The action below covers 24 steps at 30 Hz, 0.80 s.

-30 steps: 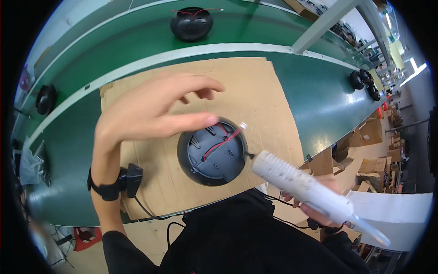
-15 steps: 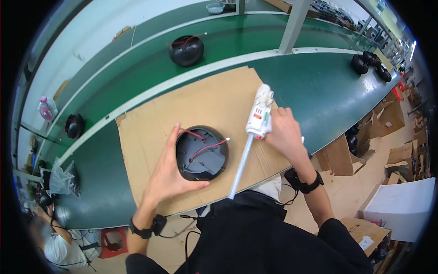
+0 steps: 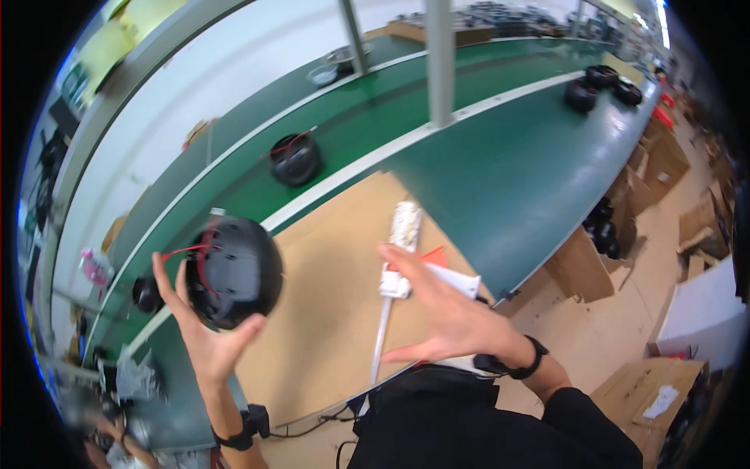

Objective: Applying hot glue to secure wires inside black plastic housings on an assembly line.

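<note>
My left hand is closed round a black round housing, thumb and fingers at its sides, lifted at the left edge of the cardboard. The dark hollow inside of the housing faces up, and red wires with a white connector hang about its far left side. A white glue gun with an orange trigger lies on the cardboard sheet, a long pale glue stick reaching from it toward me. Over the gun's handle hovers my right hand, open, fingers and thumb spread, holding nothing.
Another black housing with red wires rests on the green conveyor belt. A metal post rises beyond the cardboard. Several black housings sit at the far right of the table. Cardboard boxes stand on the floor to the right; another person sits at lower left.
My left hand has raised the housing off the cardboard and carried it left. The glue gun now lies on the cardboard, let go by my right hand, which has opened. The view has turned.
</note>
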### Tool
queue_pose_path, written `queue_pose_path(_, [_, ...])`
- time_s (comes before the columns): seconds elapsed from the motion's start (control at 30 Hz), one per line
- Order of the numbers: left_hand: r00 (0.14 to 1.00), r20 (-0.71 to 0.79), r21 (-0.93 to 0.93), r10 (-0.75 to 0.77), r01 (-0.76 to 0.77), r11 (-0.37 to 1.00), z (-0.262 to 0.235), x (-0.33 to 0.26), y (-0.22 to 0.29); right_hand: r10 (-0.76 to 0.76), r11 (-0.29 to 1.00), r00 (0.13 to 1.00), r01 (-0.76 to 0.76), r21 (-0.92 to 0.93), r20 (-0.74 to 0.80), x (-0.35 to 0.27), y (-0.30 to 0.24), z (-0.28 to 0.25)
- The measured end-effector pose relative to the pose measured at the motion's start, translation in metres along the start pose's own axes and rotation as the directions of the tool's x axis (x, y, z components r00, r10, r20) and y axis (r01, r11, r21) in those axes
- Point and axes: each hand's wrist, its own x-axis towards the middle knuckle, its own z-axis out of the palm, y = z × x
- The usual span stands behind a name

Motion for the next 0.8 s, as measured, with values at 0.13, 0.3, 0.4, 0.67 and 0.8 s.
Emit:
queue_pose_path(0.13, [0.872, 0.461, 0.044, 0.163, -0.206, 0.978, 0.072, 0.012, 0.021, 0.033, 0.997, 0.988, -0.022, 0.072, -0.151, 0.006, 0.015, 0.005])
queue_pose_path(0.3, [0.669, 0.668, -0.323, 0.327, -0.136, 0.937, 0.162, 0.021, 0.032, 0.215, 0.973, 0.9, -0.166, 0.159, -0.379, -0.042, 0.039, -0.018])
queue_pose_path(0.4, [0.62, 0.729, -0.39, 0.29, 0.028, 0.92, 0.2, 0.027, 0.026, 0.234, 0.971, 0.819, -0.221, 0.087, -0.524, -0.073, 0.056, -0.034])
queue_pose_path(0.67, [0.755, 0.641, -0.291, 0.139, 0.072, 0.954, 0.17, 0.063, -0.024, 0.23, 0.888, 0.697, -0.436, -0.147, -0.679, -0.139, 0.139, -0.109])
queue_pose_path(0.8, [0.811, 0.543, -0.342, 0.219, -0.024, 0.939, 0.141, 0.073, -0.045, 0.358, 0.881, 0.639, -0.474, 0.018, -0.68, -0.138, 0.163, -0.147])
